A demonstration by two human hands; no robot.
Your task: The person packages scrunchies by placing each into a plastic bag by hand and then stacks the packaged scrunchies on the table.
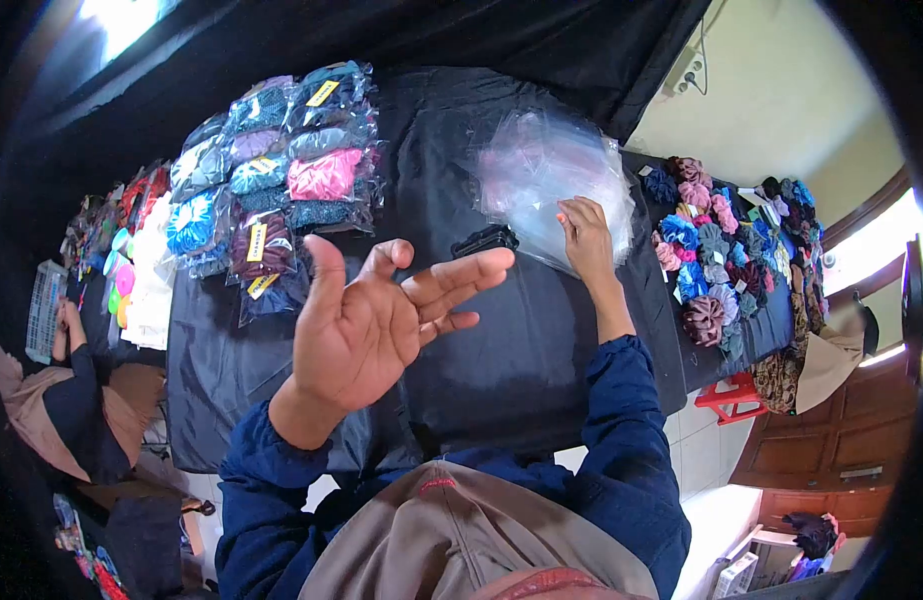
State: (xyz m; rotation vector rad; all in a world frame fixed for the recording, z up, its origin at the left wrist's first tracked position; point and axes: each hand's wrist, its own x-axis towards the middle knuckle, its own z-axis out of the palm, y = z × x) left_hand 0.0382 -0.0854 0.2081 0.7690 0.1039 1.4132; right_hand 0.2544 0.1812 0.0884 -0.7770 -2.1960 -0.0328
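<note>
My left hand [366, 325] is raised above the black-covered table, palm up and fingers spread, holding nothing. My right hand [587, 238] rests at a stack of clear plastic bags [541, 165], its fingers loosely bent over the near right part of the stack. No lifted bag can be made out in it. Between the two hands, at the stack's near left edge, lies a small black bunched item [484, 241], too dark to make out fully. Left of it are rows of bagged scrunchies [324, 175], several with yellow labels.
Loose colourful scrunchies [703, 250] cover a side table on the right, with a red stool [729, 398] below. One person [831, 355] is at the right. Another person [71, 400] sits at the left beside a light-blue basket [46, 310] and colourful goods.
</note>
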